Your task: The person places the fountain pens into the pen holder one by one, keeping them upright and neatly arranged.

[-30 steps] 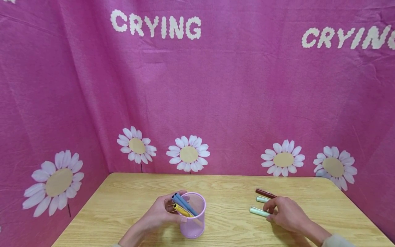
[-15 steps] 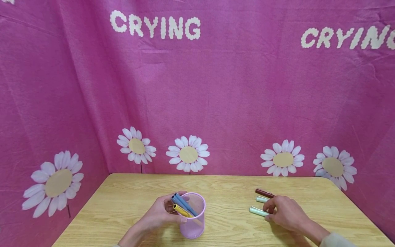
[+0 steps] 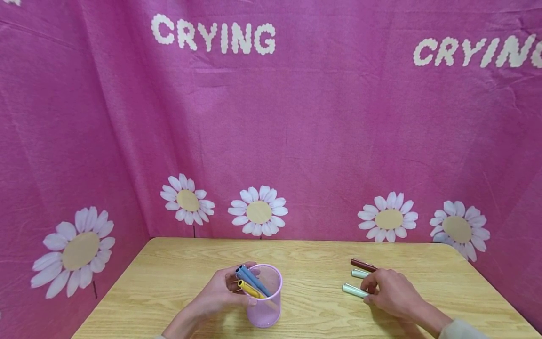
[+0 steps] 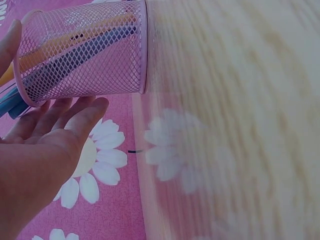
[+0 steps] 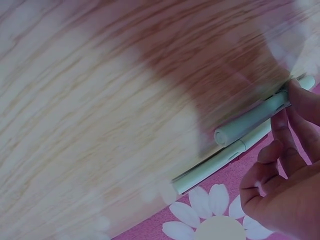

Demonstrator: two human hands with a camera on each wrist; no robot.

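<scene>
My left hand [image 3: 220, 288] holds a pink mesh pen cup [image 3: 264, 315] near its rim, thumb on the near side and fingers on the far side. Blue pens [image 3: 255, 281] and a yellow pen [image 3: 249, 288] lean inside it; the left wrist view shows them through the cup's mesh [image 4: 100, 75]. To the right, my right hand [image 3: 395, 294] pinches the nearer light green pen [image 3: 354, 290] between thumb and fingers, low over the tabletop. Just beyond lie a second light green pen [image 3: 359, 273] and a dark red-brown pen [image 3: 362, 264], both partly hidden by the hand.
The wood-grain table [image 3: 313, 263] has rounded back corners. Directly behind and beside it hangs a pink cloth [image 3: 322, 141] printed with daisies and lettering. Bare tabletop lies between the cup and the loose pens.
</scene>
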